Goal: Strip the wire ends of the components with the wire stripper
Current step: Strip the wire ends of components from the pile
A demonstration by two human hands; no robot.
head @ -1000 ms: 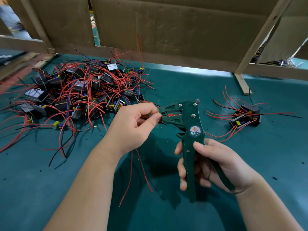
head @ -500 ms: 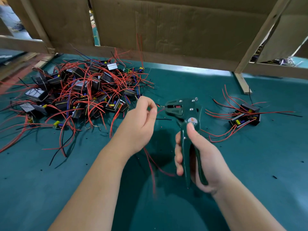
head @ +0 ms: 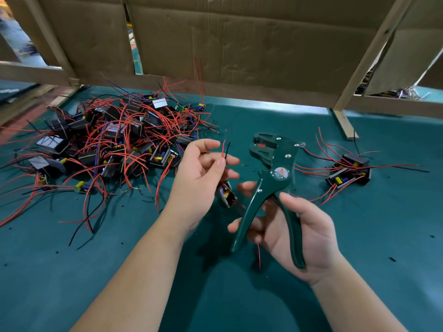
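Note:
My right hand (head: pixel 297 226) grips the handles of a green wire stripper (head: pixel 273 178), whose jaws point up and left with the handles spread apart. My left hand (head: pixel 203 171) pinches a red and a black wire (head: pixel 225 149) between thumb and fingers, the wire ends standing up just left of the jaws. A small black component (head: pixel 226 194) with a yellow part hangs from those wires below my left hand. A thin red wire dangles under my right hand.
A big tangled heap of black components with red wires (head: pixel 107 144) covers the left of the green table mat (head: pixel 72 271). A small group of components (head: pixel 347 171) lies on the right. Cardboard panels on a wooden frame (head: pixel 239 44) close off the back.
The stripper's handles have spread open and its jaws have come away from the wire. My left hand pulled back left and now holds two wire ends upright; the component hangs into view.

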